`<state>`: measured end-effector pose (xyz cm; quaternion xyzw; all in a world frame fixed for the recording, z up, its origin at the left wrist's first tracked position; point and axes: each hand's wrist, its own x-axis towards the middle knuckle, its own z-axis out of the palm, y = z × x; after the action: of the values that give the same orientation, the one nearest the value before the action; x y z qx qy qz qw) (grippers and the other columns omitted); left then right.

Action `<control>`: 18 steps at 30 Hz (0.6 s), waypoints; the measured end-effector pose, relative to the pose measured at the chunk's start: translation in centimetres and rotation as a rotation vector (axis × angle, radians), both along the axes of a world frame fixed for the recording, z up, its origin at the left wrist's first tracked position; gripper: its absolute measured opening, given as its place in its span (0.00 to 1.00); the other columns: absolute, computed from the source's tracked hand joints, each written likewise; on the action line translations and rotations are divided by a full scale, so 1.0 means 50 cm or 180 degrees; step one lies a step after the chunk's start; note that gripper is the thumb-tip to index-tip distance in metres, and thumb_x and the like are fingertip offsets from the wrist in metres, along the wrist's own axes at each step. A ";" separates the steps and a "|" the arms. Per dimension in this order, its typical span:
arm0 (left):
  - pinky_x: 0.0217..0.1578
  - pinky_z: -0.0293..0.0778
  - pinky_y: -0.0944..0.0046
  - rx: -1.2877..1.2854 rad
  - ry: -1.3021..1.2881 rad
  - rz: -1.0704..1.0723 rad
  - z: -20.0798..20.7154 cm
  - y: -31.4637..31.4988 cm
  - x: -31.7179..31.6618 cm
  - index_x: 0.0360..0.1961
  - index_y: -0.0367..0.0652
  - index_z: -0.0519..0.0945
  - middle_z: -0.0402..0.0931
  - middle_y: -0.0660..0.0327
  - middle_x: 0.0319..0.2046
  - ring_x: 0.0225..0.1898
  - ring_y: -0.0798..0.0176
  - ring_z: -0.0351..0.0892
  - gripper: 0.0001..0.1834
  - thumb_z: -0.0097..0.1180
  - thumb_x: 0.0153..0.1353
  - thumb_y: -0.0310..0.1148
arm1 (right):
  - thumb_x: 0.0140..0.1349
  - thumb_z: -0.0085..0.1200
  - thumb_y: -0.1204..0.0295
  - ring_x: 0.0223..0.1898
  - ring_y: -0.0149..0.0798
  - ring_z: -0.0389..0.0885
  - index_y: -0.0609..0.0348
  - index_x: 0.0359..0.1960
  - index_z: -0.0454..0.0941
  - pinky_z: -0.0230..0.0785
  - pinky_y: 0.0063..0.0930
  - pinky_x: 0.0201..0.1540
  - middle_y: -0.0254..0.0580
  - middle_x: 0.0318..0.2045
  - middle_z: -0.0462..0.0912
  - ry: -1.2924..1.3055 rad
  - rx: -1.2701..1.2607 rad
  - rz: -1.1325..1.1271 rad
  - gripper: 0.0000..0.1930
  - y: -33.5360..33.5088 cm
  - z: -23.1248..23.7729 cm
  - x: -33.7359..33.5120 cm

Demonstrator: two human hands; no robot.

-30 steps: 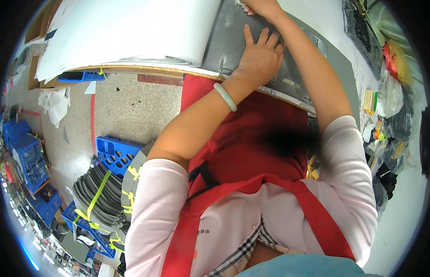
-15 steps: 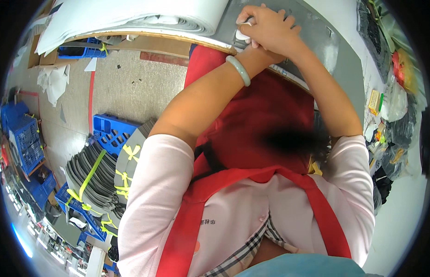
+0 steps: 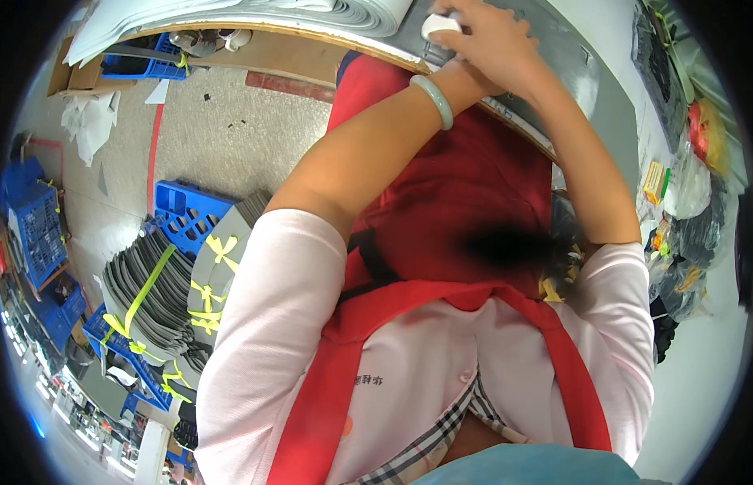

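My right hand (image 3: 496,48) lies over my left hand at the grey worktop, near the top of the view. Between the right thumb and fingers is a small white rounded piece (image 3: 439,29), whose exact kind I cannot make out. My left hand (image 3: 471,79), with a pale green bangle (image 3: 433,102) on its forearm, passes under the right one. Most of its fingers are hidden there, so its grip does not show. A thick stack of white sheets (image 3: 356,18) lies on the worktop left of my hands.
The grey worktop (image 3: 611,101) has a wooden front edge against my red apron (image 3: 441,194). Blue crates (image 3: 190,218) and tied bundles of grey pieces (image 3: 146,283) stand on the floor at left. Plastic bags (image 3: 692,194) and a small yellow box (image 3: 655,181) lie at right.
Both hands have shifted slightly up and to the right in the picture, still overlapping. More of the white piece shows now. The whole view has shifted a little.
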<state>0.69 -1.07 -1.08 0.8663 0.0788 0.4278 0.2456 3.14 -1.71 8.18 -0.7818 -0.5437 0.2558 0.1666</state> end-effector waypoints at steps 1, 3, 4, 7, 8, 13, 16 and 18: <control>0.66 0.57 0.32 0.0053 0.0143 0.0096 0.001 0.005 0.000 0.52 0.48 0.82 0.77 0.52 0.56 0.65 0.47 0.69 0.17 0.52 0.67 0.41 | 0.61 0.59 0.54 0.62 0.82 0.67 0.42 0.47 0.85 0.54 0.76 0.64 0.63 0.55 0.81 0.0018 -0.0010 0.0038 0.16 0.000 0.004 -0.008; 0.66 0.57 0.32 0.0155 0.0400 0.0241 0.007 0.011 -0.014 0.52 0.47 0.82 0.77 0.52 0.56 0.65 0.47 0.69 0.17 0.52 0.67 0.41 | 0.62 0.59 0.55 0.61 0.81 0.68 0.44 0.45 0.86 0.57 0.76 0.62 0.62 0.55 0.82 -0.1192 -0.0374 -0.0047 0.14 -0.008 0.030 -0.041; 0.67 0.57 0.32 0.0207 0.0536 0.0315 0.008 0.014 -0.024 0.53 0.47 0.82 0.77 0.52 0.56 0.65 0.47 0.69 0.17 0.52 0.67 0.41 | 0.62 0.59 0.55 0.61 0.81 0.68 0.44 0.45 0.86 0.57 0.76 0.62 0.62 0.55 0.82 -0.1183 -0.0379 -0.0028 0.14 -0.010 0.013 -0.035; 0.67 0.57 0.31 0.0391 0.0857 0.0400 0.047 -0.009 -0.075 0.53 0.47 0.81 0.76 0.51 0.57 0.66 0.47 0.68 0.18 0.52 0.67 0.41 | 0.67 0.62 0.57 0.33 0.27 0.78 0.56 0.46 0.86 0.69 0.22 0.40 0.31 0.30 0.82 -0.2032 0.0389 0.0585 0.16 -0.054 -0.035 0.014; 0.67 0.57 0.31 0.0455 0.1004 0.0480 0.061 -0.004 -0.045 0.54 0.46 0.81 0.76 0.51 0.57 0.66 0.47 0.68 0.18 0.52 0.68 0.41 | 0.63 0.62 0.57 0.46 0.54 0.74 0.50 0.44 0.87 0.64 0.48 0.51 0.47 0.42 0.82 -0.1277 0.1079 0.0614 0.14 -0.056 -0.035 0.001; 0.67 0.56 0.31 0.0795 0.1673 0.0690 0.074 -0.023 -0.091 0.55 0.45 0.80 0.76 0.50 0.58 0.67 0.46 0.67 0.19 0.52 0.68 0.41 | 0.57 0.63 0.59 0.59 0.79 0.71 0.44 0.40 0.89 0.60 0.73 0.62 0.63 0.53 0.82 -0.2005 -0.0253 0.0190 0.12 -0.026 0.011 -0.056; 0.67 0.56 0.31 0.1038 0.2081 0.0845 0.081 -0.020 -0.070 0.56 0.45 0.80 0.75 0.50 0.58 0.68 0.46 0.67 0.19 0.52 0.69 0.41 | 0.54 0.64 0.61 0.59 0.79 0.71 0.41 0.41 0.90 0.60 0.74 0.62 0.65 0.52 0.82 -0.2255 -0.0085 -0.0186 0.13 -0.025 -0.010 -0.059; 0.68 0.56 0.30 0.1176 0.2323 0.0937 0.095 -0.026 -0.079 0.56 0.44 0.80 0.75 0.50 0.58 0.68 0.46 0.67 0.20 0.52 0.69 0.41 | 0.59 0.65 0.58 0.57 0.69 0.77 0.46 0.49 0.88 0.69 0.66 0.61 0.61 0.51 0.84 -0.1002 0.1047 0.0772 0.17 -0.063 0.005 -0.013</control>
<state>-3.27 -2.35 3.66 0.9697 0.2052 0.1309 -0.0212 2.47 -4.84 8.42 -0.7034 -0.6870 0.0571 0.1730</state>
